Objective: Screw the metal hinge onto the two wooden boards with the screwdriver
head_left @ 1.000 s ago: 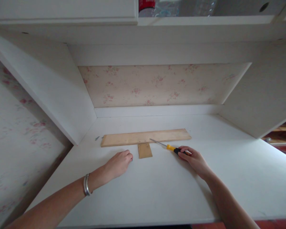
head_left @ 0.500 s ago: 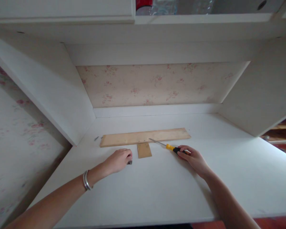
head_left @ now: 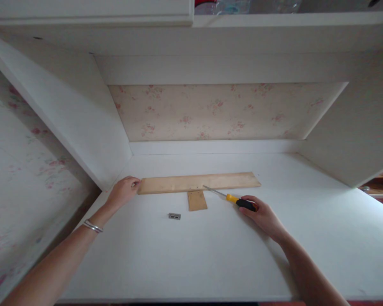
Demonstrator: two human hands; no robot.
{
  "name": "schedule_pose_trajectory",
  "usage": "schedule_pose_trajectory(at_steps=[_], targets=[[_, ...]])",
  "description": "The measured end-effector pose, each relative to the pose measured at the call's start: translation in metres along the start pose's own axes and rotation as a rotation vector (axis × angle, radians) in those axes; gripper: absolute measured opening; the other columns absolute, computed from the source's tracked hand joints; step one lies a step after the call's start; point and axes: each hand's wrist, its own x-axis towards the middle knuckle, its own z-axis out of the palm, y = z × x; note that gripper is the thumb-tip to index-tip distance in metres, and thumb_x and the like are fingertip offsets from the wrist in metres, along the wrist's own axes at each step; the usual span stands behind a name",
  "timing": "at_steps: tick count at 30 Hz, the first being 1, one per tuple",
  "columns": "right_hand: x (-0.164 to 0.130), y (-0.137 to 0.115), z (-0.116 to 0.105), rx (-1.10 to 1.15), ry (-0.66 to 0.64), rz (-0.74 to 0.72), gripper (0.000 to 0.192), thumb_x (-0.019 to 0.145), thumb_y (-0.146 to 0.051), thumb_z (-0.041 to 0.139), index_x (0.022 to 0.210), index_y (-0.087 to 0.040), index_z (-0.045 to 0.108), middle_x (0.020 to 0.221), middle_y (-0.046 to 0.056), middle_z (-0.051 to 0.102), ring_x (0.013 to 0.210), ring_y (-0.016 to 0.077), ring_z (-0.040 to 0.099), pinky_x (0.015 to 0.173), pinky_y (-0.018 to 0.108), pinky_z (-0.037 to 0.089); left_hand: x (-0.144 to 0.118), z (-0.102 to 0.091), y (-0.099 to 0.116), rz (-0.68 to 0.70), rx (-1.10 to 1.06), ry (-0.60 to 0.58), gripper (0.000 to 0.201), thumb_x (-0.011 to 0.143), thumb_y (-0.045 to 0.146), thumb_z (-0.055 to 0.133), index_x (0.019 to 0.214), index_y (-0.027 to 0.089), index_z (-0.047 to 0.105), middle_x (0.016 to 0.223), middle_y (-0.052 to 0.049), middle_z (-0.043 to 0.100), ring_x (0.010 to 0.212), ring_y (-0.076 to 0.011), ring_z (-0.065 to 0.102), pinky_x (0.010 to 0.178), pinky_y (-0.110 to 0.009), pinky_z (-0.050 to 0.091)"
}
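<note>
My right hand (head_left: 263,216) is closed round the yellow and black handle of a screwdriver (head_left: 241,203), whose metal tip points at the long wooden board (head_left: 169,183). My left hand (head_left: 124,190) is at the board's left end with fingertips pinched. Whatever it pinches, if anything, is hidden. A small square wooden piece (head_left: 197,201) lies against the board's front edge, near a few small dark marks or holes. On the white surface to its left lies a small grey rectangular part with two slots (head_left: 175,216).
The white worktop (head_left: 210,259) is boxed in by a left side panel (head_left: 79,110) and a right side panel (head_left: 347,131). A cabinet shelf (head_left: 274,20) overhangs it, with clear plastic items (head_left: 232,7) inside. Floral wallpaper (head_left: 210,112) shows behind.
My left hand has let go of the small grey part and moved left and away to the board's left end, where small screws lay. My right hand still holds the screwdriver, nearly unmoved.
</note>
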Motion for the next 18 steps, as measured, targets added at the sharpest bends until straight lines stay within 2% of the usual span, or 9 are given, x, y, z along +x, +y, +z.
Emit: schedule_pose_trajectory(at_steps=[3,7,11,13,14,16,18], targets=[[0.004,-0.001,0.002,-0.121,0.006,-0.041,0.041,0.066,-0.039,0.069,0.106,-0.027,0.065,0.097,0.003,0.068,0.088,0.0249,0.061,0.08,0.038,0.045,-0.005,0.01,-0.02,-0.066,0.059,-0.02,0.031,0.084,0.03,0.042,0.096,0.02,0.069,0.103,-0.006,0.067,0.091,-0.0211,0.062,0.078,-0.028,0.045],[0.008,-0.01,0.004,-0.276,0.007,-0.113,0.038,0.065,-0.037,0.069,0.102,-0.03,0.068,0.102,0.002,0.067,0.092,0.0274,0.06,0.082,0.039,0.043,-0.007,0.019,-0.025,-0.037,0.058,-0.084,0.032,0.085,0.031,0.04,0.095,0.023,0.069,0.1,-0.005,0.067,0.088,-0.0201,0.062,0.076,-0.027,0.045],[0.011,-0.014,0.005,-0.349,-0.051,-0.155,0.035,0.07,-0.039,0.066,0.103,-0.027,0.066,0.102,0.003,0.067,0.09,0.0257,0.06,0.079,0.037,0.044,-0.004,0.014,-0.022,-0.038,0.038,0.012,0.036,0.089,0.036,0.036,0.097,0.02,0.068,0.102,-0.005,0.066,0.088,-0.0189,0.061,0.079,-0.027,0.045],[0.013,-0.012,0.007,-0.366,-0.07,-0.153,0.038,0.073,-0.042,0.063,0.107,-0.025,0.064,0.104,0.004,0.066,0.091,0.0248,0.06,0.079,0.036,0.045,-0.001,0.008,-0.012,0.008,0.012,0.05,0.037,0.089,0.039,0.036,0.1,0.019,0.066,0.104,-0.006,0.065,0.088,-0.0183,0.06,0.082,-0.028,0.045],[0.014,-0.011,0.008,-0.367,-0.072,-0.146,0.04,0.074,-0.043,0.062,0.109,-0.024,0.063,0.104,0.005,0.066,0.091,0.0244,0.06,0.079,0.035,0.045,0.0,0.005,-0.004,0.074,-0.01,0.037,0.037,0.088,0.041,0.038,0.102,0.019,0.065,0.105,-0.007,0.064,0.09,-0.0182,0.06,0.085,-0.029,0.044],[0.015,-0.009,0.011,-0.346,-0.063,-0.122,0.043,0.074,-0.045,0.062,0.111,-0.023,0.062,0.101,0.005,0.066,0.088,0.0234,0.06,0.076,0.034,0.046,0.005,0.003,0.017,0.265,-0.033,-0.022,0.041,0.085,0.047,0.046,0.112,0.02,0.06,0.114,-0.008,0.06,0.103,-0.0207,0.056,0.093,-0.032,0.041],[0.014,-0.01,0.014,-0.28,-0.046,-0.071,0.046,0.074,-0.047,0.062,0.112,-0.022,0.061,0.094,0.005,0.066,0.08,0.0212,0.06,0.069,0.031,0.047,0.014,0.006,0.04,0.402,0.004,-0.13,0.057,0.076,0.054,0.057,0.124,0.023,0.053,0.126,-0.008,0.054,0.114,-0.0244,0.049,0.097,-0.036,0.038]])
